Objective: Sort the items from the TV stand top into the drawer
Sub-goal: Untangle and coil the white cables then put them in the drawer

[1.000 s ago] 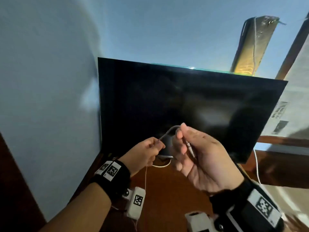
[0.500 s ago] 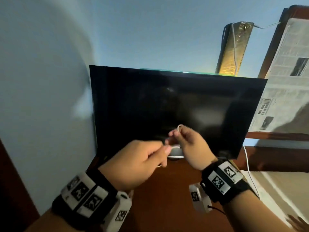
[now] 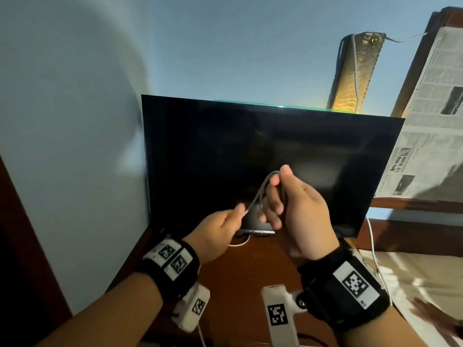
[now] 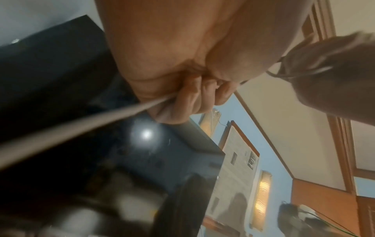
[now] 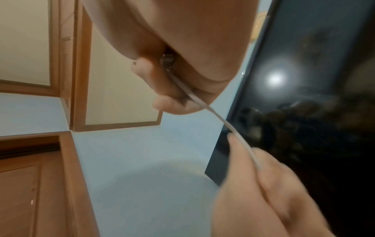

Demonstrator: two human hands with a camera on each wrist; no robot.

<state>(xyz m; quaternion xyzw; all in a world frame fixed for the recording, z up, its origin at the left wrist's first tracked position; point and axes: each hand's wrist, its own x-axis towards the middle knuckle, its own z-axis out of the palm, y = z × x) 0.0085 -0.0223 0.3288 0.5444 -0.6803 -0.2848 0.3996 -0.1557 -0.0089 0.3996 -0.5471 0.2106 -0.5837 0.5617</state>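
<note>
Above TV stand top (image 3: 240, 276), before TV (image 3: 263, 156): white cable (image 3: 258, 194) looped over right hand (image 3: 298, 214) fingers, held tight there. Left hand (image 3: 220, 231) pinches other strand, keeps tension. Likely coiling for drawer; drawer not visible.

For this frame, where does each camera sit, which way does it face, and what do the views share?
Head: worn on the head, facing the TV; shows both forearms, left hand and right hand.
Left wrist: under the left hand, looking up along the fingers toward the ceiling.
Right wrist: under the right hand, looking toward the left hand's fingers.
Shared: the white cable held between both hands, and the TV.
</note>
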